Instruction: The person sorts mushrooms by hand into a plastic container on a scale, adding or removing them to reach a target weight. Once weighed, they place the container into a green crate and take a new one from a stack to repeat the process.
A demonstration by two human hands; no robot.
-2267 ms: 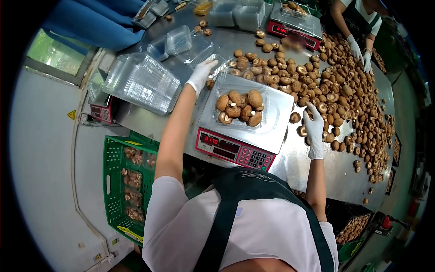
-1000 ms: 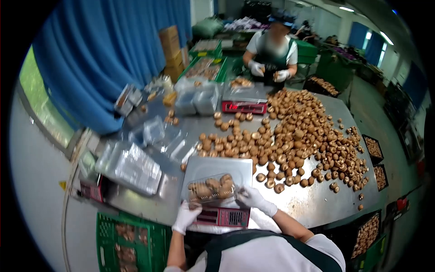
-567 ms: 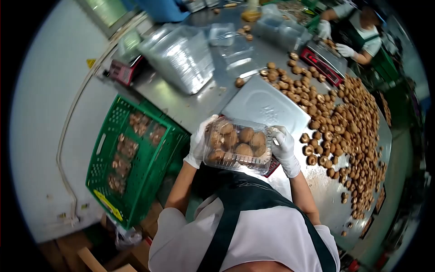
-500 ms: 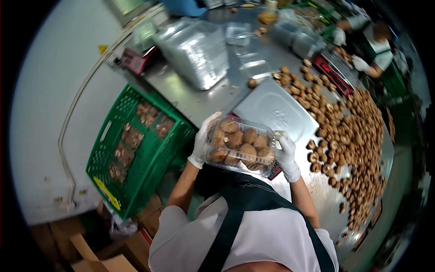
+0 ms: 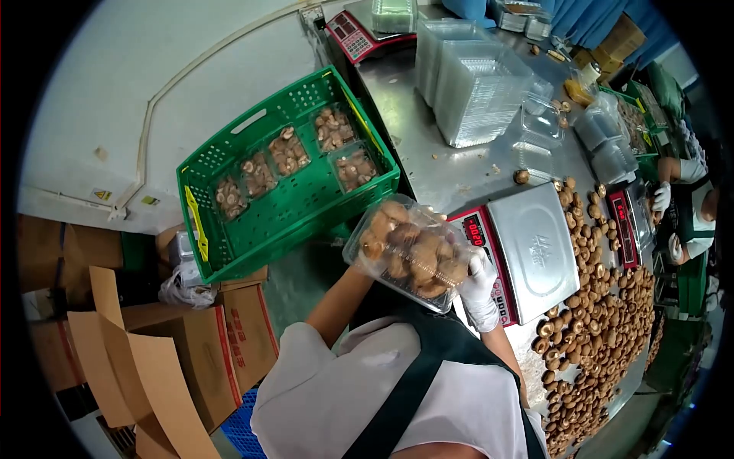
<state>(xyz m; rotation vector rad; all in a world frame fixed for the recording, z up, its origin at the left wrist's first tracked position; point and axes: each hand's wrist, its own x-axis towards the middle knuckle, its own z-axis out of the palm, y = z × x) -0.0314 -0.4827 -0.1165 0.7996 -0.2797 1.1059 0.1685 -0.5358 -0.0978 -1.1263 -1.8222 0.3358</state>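
Observation:
A clear plastic box of brown mushrooms [image 5: 413, 249], lid closed, is held tilted in front of my chest. My right hand [image 5: 479, 291], in a white glove, grips its right end. My left forearm [image 5: 340, 298] runs up to the box's left end; the box hides most of that hand, which supports it from below. To the left, a green crate [image 5: 283, 229] holds several similar mushroom boxes [image 5: 289, 151]. Right of my right hand stands a scale [image 5: 535, 252] with a bare metal plate and a lit red display.
Loose mushrooms [image 5: 596, 344] cover the right of the metal table [image 5: 405, 130]. Stacked clear trays [image 5: 478, 92] and a second scale [image 5: 359, 38] stand at the back. An open cardboard box [image 5: 168, 367] sits lower left. A co-worker's gloved hand [image 5: 662, 197] is near another scale [image 5: 625, 229].
My view has turned left, bringing the crate nearer the middle. The mushroom box has swung toward the crate and tilted. My left hand has passed from the box's side to behind or under it.

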